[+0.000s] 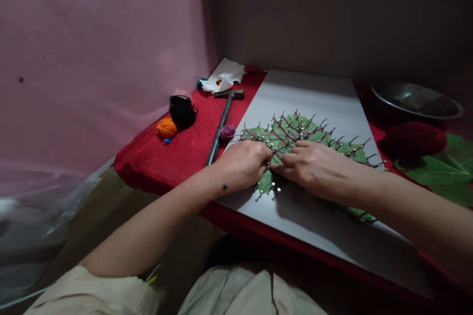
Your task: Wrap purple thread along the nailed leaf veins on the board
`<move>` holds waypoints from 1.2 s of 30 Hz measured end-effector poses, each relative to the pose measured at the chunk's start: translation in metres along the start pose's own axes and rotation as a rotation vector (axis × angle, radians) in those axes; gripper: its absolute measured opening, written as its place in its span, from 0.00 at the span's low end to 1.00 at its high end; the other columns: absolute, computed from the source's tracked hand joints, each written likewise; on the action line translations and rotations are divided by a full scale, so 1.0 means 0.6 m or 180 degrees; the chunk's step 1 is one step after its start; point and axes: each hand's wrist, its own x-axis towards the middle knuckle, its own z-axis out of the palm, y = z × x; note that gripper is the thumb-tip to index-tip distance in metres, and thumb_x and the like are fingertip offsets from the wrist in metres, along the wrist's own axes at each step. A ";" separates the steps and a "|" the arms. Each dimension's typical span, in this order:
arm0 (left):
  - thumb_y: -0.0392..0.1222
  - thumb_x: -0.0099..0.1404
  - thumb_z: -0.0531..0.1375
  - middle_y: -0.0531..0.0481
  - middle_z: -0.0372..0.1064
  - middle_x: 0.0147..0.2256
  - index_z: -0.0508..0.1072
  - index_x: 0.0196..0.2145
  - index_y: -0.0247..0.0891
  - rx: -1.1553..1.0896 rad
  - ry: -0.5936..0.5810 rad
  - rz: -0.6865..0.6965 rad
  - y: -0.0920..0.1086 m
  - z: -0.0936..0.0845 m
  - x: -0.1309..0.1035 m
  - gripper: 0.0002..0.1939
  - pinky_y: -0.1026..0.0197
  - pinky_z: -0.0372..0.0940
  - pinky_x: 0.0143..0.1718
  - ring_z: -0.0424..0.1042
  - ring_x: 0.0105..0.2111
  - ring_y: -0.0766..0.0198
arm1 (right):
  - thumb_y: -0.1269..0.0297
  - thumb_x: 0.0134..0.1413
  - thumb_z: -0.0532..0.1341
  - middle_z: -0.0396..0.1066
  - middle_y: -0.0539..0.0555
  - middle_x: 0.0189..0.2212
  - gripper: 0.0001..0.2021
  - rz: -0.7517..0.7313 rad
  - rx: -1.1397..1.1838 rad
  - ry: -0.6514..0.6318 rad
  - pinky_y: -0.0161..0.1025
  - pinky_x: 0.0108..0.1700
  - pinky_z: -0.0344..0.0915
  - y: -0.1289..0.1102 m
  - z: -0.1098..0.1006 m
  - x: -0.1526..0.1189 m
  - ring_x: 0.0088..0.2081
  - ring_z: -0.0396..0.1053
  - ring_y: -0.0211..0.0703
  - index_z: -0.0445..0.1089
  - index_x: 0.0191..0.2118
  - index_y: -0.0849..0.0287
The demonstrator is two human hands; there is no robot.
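Inwardly curled left grip (251, 160), right grip (314, 165), among nails (279, 190).

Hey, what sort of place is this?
Probably an indoor craft corner: there's a white board set with many nails, and to its left a hammer and an orange ball of yarn.

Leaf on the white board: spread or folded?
Spread: the leaf lies flat on the board, opened out where visible, nails standing along its edge.

Hammer (223, 123) on red cloth (166, 163), orange yarn ball (166, 127) beside black yarn (183, 112), metal bowl (438, 101)
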 end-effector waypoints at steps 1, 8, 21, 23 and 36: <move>0.32 0.61 0.57 0.47 0.73 0.30 0.74 0.28 0.36 0.0022 -0.0034 0.0009 0.000 -0.002 0.001 0.07 0.61 0.62 0.33 0.71 0.32 0.60 | 0.72 0.59 0.58 0.69 0.50 0.26 0.09 0.0004 0.0006 0.0065 0.41 0.35 0.51 0.001 0.002 -0.003 0.27 0.62 0.39 0.73 0.44 0.60; 0.34 0.61 0.57 0.49 0.73 0.29 0.74 0.32 0.39 0.0228 -0.0341 0.0120 0.002 -0.022 0.004 0.06 0.63 0.61 0.29 0.72 0.31 0.61 | 0.73 0.56 0.59 0.69 0.50 0.26 0.06 0.0171 0.0093 -0.0056 0.41 0.33 0.50 -0.002 -0.006 -0.005 0.25 0.61 0.38 0.73 0.37 0.59; 0.32 0.61 0.54 0.44 0.75 0.31 0.73 0.29 0.36 0.0942 -0.0608 0.0347 0.019 -0.029 0.018 0.08 0.60 0.57 0.25 0.74 0.32 0.54 | 0.76 0.54 0.58 0.68 0.49 0.25 0.12 0.0358 0.0240 0.0113 0.42 0.34 0.51 0.002 -0.004 -0.010 0.26 0.62 0.39 0.74 0.40 0.55; 0.31 0.60 0.54 0.44 0.75 0.31 0.73 0.29 0.36 0.0974 -0.0613 0.0374 0.019 -0.027 0.016 0.08 0.60 0.57 0.25 0.74 0.31 0.54 | 0.76 0.53 0.58 0.67 0.49 0.24 0.11 0.0387 0.0255 0.0244 0.42 0.35 0.51 0.002 -0.006 -0.011 0.27 0.62 0.40 0.74 0.37 0.56; 0.30 0.65 0.52 0.49 0.71 0.29 0.70 0.30 0.36 0.0727 -0.0371 0.0558 0.003 -0.018 0.001 0.09 0.62 0.51 0.23 0.70 0.28 0.62 | 0.78 0.49 0.55 0.65 0.50 0.20 0.09 0.0852 -0.0125 0.0786 0.40 0.32 0.50 -0.040 -0.017 -0.030 0.23 0.59 0.41 0.64 0.25 0.58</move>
